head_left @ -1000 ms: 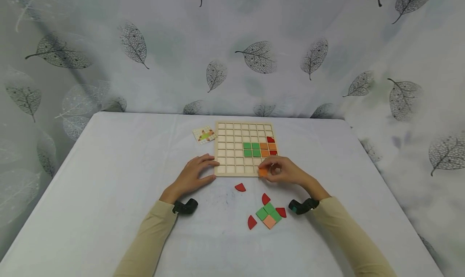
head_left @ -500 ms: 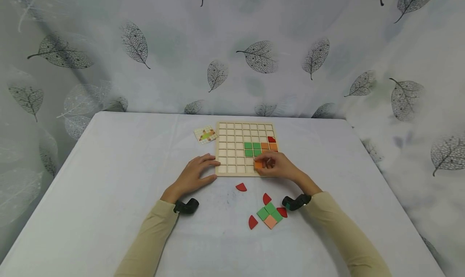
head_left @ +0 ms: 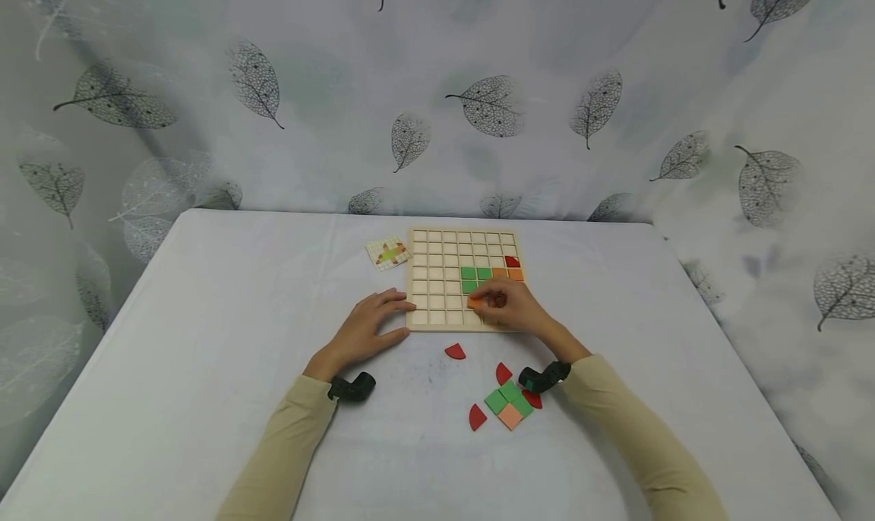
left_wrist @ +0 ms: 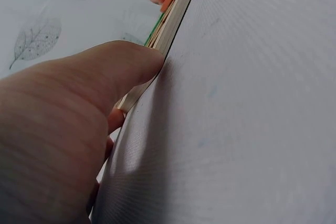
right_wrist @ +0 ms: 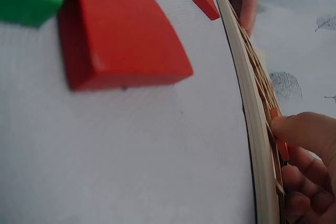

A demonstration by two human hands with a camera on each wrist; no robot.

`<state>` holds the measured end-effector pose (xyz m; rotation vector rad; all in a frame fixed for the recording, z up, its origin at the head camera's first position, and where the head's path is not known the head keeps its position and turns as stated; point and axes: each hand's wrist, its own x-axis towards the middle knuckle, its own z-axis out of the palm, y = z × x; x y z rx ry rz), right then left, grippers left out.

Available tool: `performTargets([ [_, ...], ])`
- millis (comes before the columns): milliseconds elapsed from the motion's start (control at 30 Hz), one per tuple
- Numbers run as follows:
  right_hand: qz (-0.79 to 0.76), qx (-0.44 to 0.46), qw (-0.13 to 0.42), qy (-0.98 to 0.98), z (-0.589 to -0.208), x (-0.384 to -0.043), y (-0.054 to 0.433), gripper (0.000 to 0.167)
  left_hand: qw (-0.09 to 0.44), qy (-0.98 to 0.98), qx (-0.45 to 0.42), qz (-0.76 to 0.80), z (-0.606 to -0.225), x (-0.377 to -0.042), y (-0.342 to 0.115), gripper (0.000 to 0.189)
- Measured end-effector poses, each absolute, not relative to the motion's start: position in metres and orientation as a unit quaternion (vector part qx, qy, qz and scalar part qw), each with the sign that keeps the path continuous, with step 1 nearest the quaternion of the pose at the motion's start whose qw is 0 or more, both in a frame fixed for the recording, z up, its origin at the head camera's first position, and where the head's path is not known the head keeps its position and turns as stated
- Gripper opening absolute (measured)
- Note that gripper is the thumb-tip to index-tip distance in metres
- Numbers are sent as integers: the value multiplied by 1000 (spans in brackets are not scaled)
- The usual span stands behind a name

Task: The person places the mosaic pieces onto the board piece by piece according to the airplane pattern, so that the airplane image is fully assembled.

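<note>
My right hand [head_left: 514,305] pinches an orange square tile [head_left: 474,303] between thumb and fingers, low over the front part of the wooden grid board [head_left: 434,274]. In the right wrist view the orange tile stands tilted at the board's grid. My left hand [head_left: 372,325] rests against the board's front left corner, its thumb [left_wrist: 131,64] along the front edge and its fingers at the left side. Green tiles [head_left: 468,273], orange tiles [head_left: 516,275] and a red quarter-round piece [head_left: 512,262] sit in the board's cells; the right hand hides some cells.
A small pattern card [head_left: 387,254] lies beside the board's far left side. In front of the board lie a loose red quarter-round [head_left: 455,352], several more red ones, green squares [head_left: 496,401] and a light orange square [head_left: 510,416] on the white-covered table [head_left: 273,270].
My right hand has moved left over the board with the orange tile, from its front edge inward, and the tile has tilted. My left hand stays at the board's corner.
</note>
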<state>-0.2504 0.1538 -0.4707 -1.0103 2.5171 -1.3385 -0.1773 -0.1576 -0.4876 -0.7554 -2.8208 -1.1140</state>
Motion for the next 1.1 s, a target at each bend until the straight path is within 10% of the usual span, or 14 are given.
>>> performTargets([
  [1100, -430, -330, 34, 839, -463, -234, 150, 13, 7, -903, -238, -357, -490, -178, -158, 41],
])
